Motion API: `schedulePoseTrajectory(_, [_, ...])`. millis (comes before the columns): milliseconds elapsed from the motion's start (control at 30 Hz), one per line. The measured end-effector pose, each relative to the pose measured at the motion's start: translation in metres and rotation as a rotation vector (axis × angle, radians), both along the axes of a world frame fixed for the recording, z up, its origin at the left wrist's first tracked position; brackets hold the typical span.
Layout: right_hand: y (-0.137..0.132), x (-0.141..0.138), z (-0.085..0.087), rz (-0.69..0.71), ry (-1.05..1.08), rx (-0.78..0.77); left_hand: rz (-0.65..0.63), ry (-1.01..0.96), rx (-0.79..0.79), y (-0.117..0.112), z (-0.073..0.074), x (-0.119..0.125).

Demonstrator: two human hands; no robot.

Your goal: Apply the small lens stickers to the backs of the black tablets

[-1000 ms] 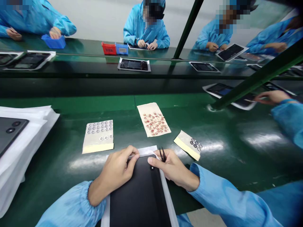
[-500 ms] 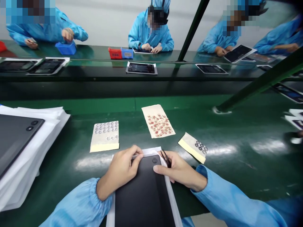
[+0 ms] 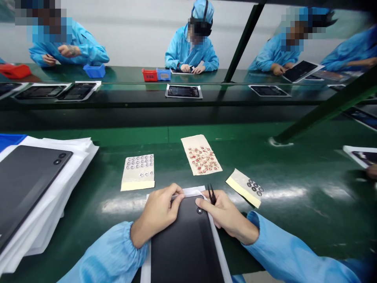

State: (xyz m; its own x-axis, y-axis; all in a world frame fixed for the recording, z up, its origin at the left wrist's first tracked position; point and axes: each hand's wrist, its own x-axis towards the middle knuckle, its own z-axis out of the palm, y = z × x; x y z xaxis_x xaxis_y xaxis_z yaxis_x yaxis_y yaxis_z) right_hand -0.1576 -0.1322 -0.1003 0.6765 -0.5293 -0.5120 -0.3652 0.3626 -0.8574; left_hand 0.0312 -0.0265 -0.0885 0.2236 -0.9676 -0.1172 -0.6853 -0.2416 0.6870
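Note:
A dark grey tablet (image 3: pixel 185 239), back side up, lies on a white sheet (image 3: pixel 225 267) in front of me. My left hand (image 3: pixel 160 208) is closed at its top edge, thumb and fingers pinching the tablet and sheet there. Black tweezers (image 3: pixel 211 194) stick up from my right hand (image 3: pixel 222 210), which is closed around them. The right thumb presses on the tablet's top right corner. Just below that thumb shows one round black lens ring (image 3: pixel 199 211); what lies under the thumb is hidden.
Beyond the tablet lie a sticker sheet with ring outlines (image 3: pixel 138 169), a sheet with red-marked pieces (image 3: pixel 203 157) and a sheet of black rings (image 3: pixel 253 186). At left, another tablet (image 3: pixel 32 181) tops a paper stack (image 3: pixel 59 212). A green post (image 3: pixel 309 122) slants at right. Co-workers sit opposite.
My right thumb has moved from below the upper lens spot up onto it, uncovering the lower ring. The left hand keeps its grip. A co-worker's hand has left the blue bin; the view shifted.

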Motion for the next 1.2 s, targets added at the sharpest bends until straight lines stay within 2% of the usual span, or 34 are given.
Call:
schedulePoseTrajectory(167, [-0.003, -0.008, 0.001, 0.098, -0.088, 0.031, 0.004, 0.017, -0.001, 0.001, 0.000, -0.001])
schedulePoseTrajectory(333, [-0.002, -0.008, 0.001, 0.075, -0.149, 0.028, -0.003, 0.002, 0.004, 0.001, 0.004, -0.001])
schedulePoseTrajectory(433, [-0.003, -0.007, 0.002, 0.058, -0.113, 0.062, 0.001, 0.001, 0.040, 0.002, 0.012, 0.012])
schedulePoseTrajectory(500, [-0.005, -0.007, 0.002, 0.017, -0.083, 0.090, 0.053, 0.032, 0.091, 0.006, 0.018, 0.025])
schedulePoseTrajectory(567, [-0.006, -0.007, 0.002, -0.032, -0.071, 0.104, 0.128, 0.181, 0.138, 0.016, 0.023, 0.035])
schedulePoseTrajectory(633, [-0.006, -0.006, 0.001, -0.072, -0.054, 0.091, 0.197, 0.500, 0.196, 0.033, 0.024, 0.037])
schedulePoseTrajectory(733, [-0.002, -0.005, 0.000, -0.106, -0.045, 0.045, 0.340, 0.972, 0.323, 0.066, 0.017, 0.024])
schedulePoseTrajectory(833, [0.001, -0.003, 0.001, -0.112, -0.085, 0.047, 0.462, 1.060, 0.381, 0.095, 0.007, 0.006])
schedulePoseTrajectory(900, [0.001, -0.003, 0.001, -0.096, -0.092, 0.058, 0.477, 1.041, 0.376, 0.104, 0.002, 0.000])
schedulePoseTrajectory(1033, [-0.003, -0.009, 0.001, 0.033, -0.110, 0.003, 0.442, 1.010, 0.283, 0.102, -0.002, 0.000])
schedulePoseTrajectory(1100, [-0.002, -0.012, 0.001, 0.074, -0.119, -0.027, 0.436, 0.987, 0.213, 0.102, -0.001, -0.001])
schedulePoseTrajectory(1200, [0.003, -0.016, 0.000, 0.041, -0.073, -0.026, 0.405, 1.016, 0.095, 0.109, 0.005, -0.014])
